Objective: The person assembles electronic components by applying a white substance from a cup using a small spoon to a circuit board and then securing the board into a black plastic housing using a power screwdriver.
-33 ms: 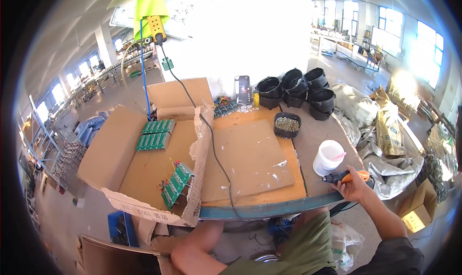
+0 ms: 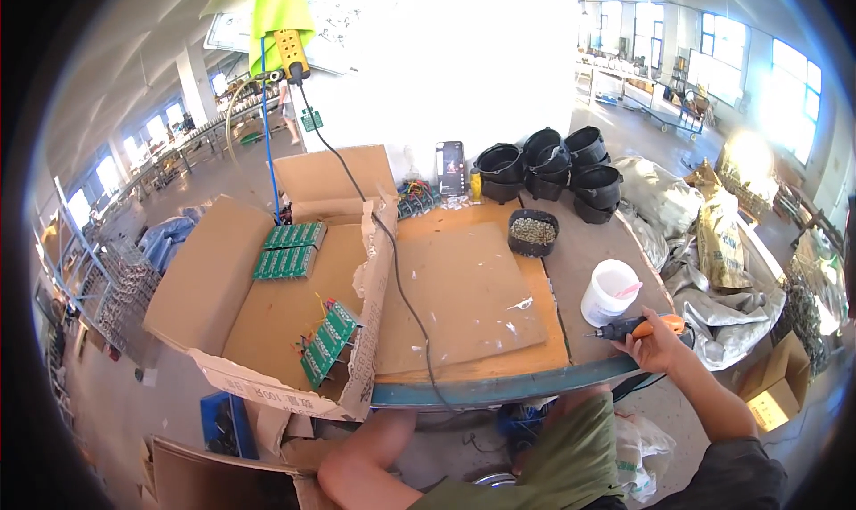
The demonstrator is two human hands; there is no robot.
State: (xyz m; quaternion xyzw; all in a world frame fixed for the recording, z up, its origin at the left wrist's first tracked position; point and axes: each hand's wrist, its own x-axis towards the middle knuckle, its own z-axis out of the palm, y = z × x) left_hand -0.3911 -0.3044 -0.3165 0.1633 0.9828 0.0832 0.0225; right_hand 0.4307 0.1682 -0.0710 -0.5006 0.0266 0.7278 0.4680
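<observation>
My right hand (image 2: 658,346) is at the table's front right corner, closed around a black and orange electric screwdriver (image 2: 626,329) whose tip points left over the tabletop. Just beyond it stands a white plastic cup (image 2: 610,292) with a pink stick in it. A flat cardboard sheet (image 2: 464,296) covers the middle of the table. My left hand is out of sight; only a bare limb (image 2: 370,461) shows below the table's front edge.
A black bowl of small metal parts (image 2: 533,232), stacked black pots (image 2: 557,167) and a phone (image 2: 451,166) stand at the back. On the left, an open cardboard box (image 2: 214,278) holds green circuit boards (image 2: 290,250). A black cable (image 2: 403,296) crosses the table. Sacks (image 2: 722,242) lie at the right.
</observation>
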